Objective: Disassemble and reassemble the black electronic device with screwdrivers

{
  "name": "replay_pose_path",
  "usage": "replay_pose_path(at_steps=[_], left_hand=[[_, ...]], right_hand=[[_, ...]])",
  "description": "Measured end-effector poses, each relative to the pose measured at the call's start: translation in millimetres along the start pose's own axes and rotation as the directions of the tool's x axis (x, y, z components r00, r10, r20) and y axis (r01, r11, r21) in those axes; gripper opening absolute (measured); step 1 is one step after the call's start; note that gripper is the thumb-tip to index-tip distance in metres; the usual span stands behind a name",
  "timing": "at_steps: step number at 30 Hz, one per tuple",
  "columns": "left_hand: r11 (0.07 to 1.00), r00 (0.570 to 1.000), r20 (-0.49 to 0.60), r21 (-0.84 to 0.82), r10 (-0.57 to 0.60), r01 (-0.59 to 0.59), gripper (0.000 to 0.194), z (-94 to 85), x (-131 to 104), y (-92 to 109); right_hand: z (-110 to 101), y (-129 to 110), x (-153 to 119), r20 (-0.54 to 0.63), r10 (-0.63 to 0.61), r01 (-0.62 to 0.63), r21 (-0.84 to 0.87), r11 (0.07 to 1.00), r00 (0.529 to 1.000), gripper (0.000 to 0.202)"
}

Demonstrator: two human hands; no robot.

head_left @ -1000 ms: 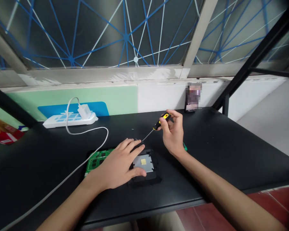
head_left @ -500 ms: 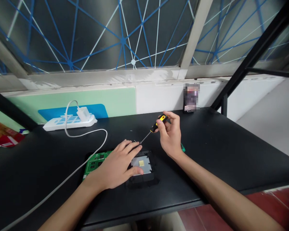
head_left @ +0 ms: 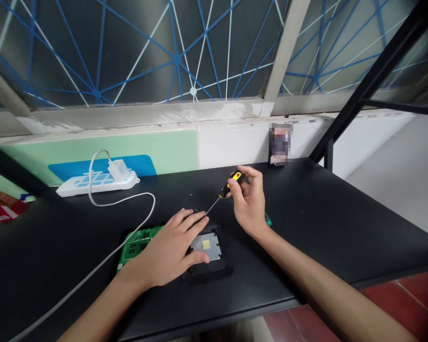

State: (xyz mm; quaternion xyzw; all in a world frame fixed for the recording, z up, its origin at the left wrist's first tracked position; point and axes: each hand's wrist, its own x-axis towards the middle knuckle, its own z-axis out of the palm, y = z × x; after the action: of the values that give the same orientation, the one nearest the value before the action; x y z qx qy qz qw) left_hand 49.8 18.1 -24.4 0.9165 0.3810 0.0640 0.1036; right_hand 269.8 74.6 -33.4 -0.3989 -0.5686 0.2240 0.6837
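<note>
My right hand grips a black and yellow screwdriver by its handle. The thin shaft slants down to the left, and its tip is at the fingertips of my left hand. That left hand lies with fingers stretched over a black device casing; what is under the fingertips is hidden. Inside the casing shows a silvery metal plate bearing a small pale yellow square. Left of it, partly covered by my left hand and wrist, lies a green circuit board.
A white power strip with a plugged-in charger stands at the back left. Its white cable loops across the black table. A pixelated upright object leans at the back wall, and a red packet sits far left.
The whole view has shifted slightly, so everything appears a little further left. Both hands and the screwdriver keep nearly the same pose over the casing.
</note>
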Motion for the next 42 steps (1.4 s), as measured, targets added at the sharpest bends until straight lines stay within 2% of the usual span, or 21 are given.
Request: replay_pose_path(at_steps=[5, 12, 17, 23, 25, 28, 30, 32, 35, 38, 42], left_hand=[[1.000, 1.000, 0.005, -0.010, -0.007, 0.007, 0.077, 3.2, 0.4, -2.0], [0.999, 0.999, 0.031, -0.031, -0.018, 0.019, 0.078, 4.6, 1.8, -3.4], [0.999, 0.999, 0.045, -0.041, -0.025, 0.027, 0.078, 5.5, 3.2, -4.5], [1.000, 0.999, 0.029, -0.025, -0.018, 0.019, 0.078, 4.1, 1.3, -7.5], [0.999, 0.999, 0.026, -0.020, -0.026, 0.026, 0.079, 1.7, -0.1, -6.9], [0.998, 0.998, 0.026, -0.019, -0.053, 0.054, 0.086, -3.5, -2.5, -3.9], [0.998, 0.997, 0.040, -0.012, -0.067, 0.067, 0.093, -7.5, -4.3, -1.4], [0.997, 0.995, 0.062, -0.004, -0.072, 0.072, 0.101, -11.6, -6.2, 0.3], [0.997, 0.993, 0.088, -0.013, -0.078, 0.080, 0.114, -16.0, -9.4, 1.2], [0.996, 0.993, 0.086, -0.021, -0.086, 0.089, 0.119, -16.3, -12.0, 0.8], [0.997, 0.996, 0.047, -0.023, -0.077, 0.078, 0.116, -12.3, -13.0, 1.3]], right_hand=[[-1.6, -2.8, 1.0, 0.001, 0.000, 0.000, 0.004, 1.000, 1.000, 0.031], [-9.8, -1.4, 13.6, -0.089, -0.025, 0.021, -0.048, 0.999, 0.996, 0.031], [-12.6, 2.3, 18.3, -0.106, -0.002, -0.007, -0.077, 0.997, 0.994, 0.030], [-19.0, 7.4, 24.9, -0.106, 0.013, -0.036, -0.222, 0.974, 0.994, 0.035], [-22.5, 8.7, 27.8, -0.062, 0.000, -0.020, -0.332, 0.943, 0.998, 0.035], [-25.7, 10.0, 29.3, 0.097, 0.008, 0.040, -0.487, 0.872, 0.995, 0.034], [-25.5, 10.4, 27.5, 0.209, 0.063, 0.073, -0.585, 0.808, 0.976, 0.037], [-24.1, 10.6, 23.9, 0.278, 0.170, 0.075, -0.692, 0.718, 0.945, 0.041], [-22.3, 10.9, 17.8, 0.303, 0.301, 0.065, -0.795, 0.603, 0.904, 0.037], [-22.2, 12.1, 13.6, 0.312, 0.334, 0.079, -0.824, 0.561, 0.889, 0.029], [-22.6, 15.5, 10.6, 0.344, 0.349, 0.126, -0.846, 0.518, 0.872, 0.023]])
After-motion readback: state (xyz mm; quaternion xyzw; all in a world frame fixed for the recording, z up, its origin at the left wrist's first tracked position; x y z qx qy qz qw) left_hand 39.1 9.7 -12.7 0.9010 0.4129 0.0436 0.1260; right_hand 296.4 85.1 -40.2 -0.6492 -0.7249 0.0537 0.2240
